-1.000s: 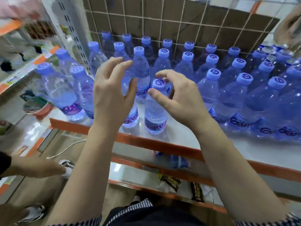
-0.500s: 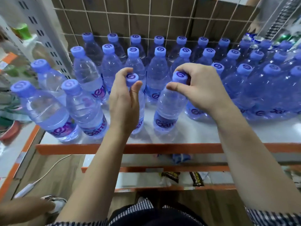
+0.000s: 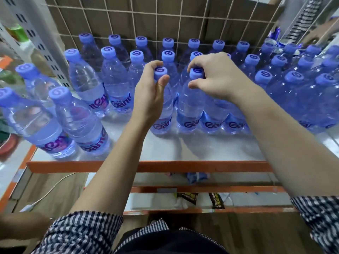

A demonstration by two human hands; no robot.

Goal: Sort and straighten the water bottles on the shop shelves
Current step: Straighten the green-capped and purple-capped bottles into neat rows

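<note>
Two blue-and-white striped sleeves (image 3: 82, 233) frame the nearest edge of the view, and just past them a lower shelf (image 3: 146, 198) carries a few dark snack packets (image 3: 187, 197). Above it runs the orange front lip of the white metal shop shelf (image 3: 183, 151), where the work is. Nearest that lip, off to the left, two loose bottles (image 3: 80, 123) stand well apart from the main block and out of line with it. In the middle, the left hand (image 3: 150, 96) pinches the violet-blue screw cap of one clear plastic water bottle (image 3: 165, 116) between thumb and curled fingers. The right hand (image 3: 214, 76) has its fingers hooked over the cap of the neighbouring clear bottle (image 3: 190, 109), thumb tucked below at the neck. Both bottles stand upright on the shelf, just beside each other, labels facing out. The step in hand looks to be seating this pair in line with the front row to their right. Next, I judge, the caps must be released gently so neither bottle rocks, before reaching left for the strays. Behind, rows of matching capped bottles (image 3: 113, 83) run back to the wire grid (image 3: 165, 21), and a tightly packed cluster (image 3: 302, 99) fills the right.
</note>
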